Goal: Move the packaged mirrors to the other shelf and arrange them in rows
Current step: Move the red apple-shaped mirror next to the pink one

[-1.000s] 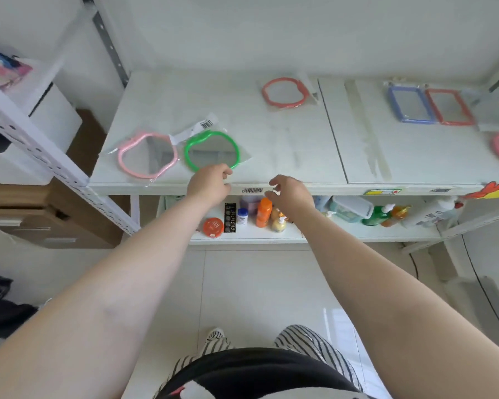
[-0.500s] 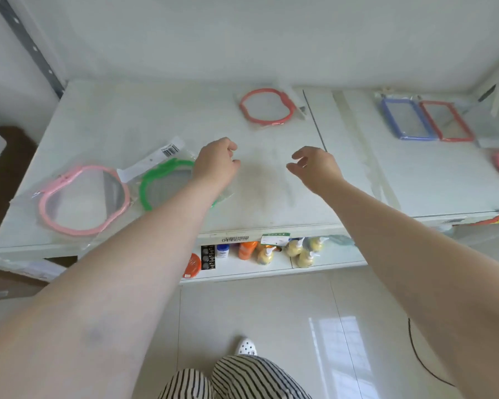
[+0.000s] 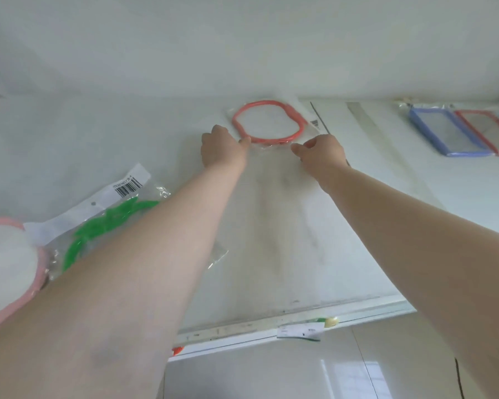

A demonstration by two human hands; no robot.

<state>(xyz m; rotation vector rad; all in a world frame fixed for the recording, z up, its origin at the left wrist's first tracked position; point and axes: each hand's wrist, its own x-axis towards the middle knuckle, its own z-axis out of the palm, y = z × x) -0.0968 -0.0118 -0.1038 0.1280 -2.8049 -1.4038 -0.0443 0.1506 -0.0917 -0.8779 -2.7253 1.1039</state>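
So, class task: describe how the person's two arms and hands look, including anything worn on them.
Both forearms are bare to the frame edge: no sleeves, watch, bracelets, rings or gloves show. The left hand and right hand are bare too. Nails are too small to judge.

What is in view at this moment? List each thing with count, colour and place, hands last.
round-framed mirror: 1, orange-red, bagged, back of the left shelf board, between both hands
green mirror: 1, green, bagged with barcode label, front left, partly under the left forearm
pink mirror: 1, pink, far left edge
blue rectangular mirror: 1, blue, right shelf board, at the back
red rectangular mirror: 1, red, right of the blue one, cut off
shelf: 1, white, two boards side by side
left hand: touches the orange-red frame's near edge
right hand: pinches its bag's near edge
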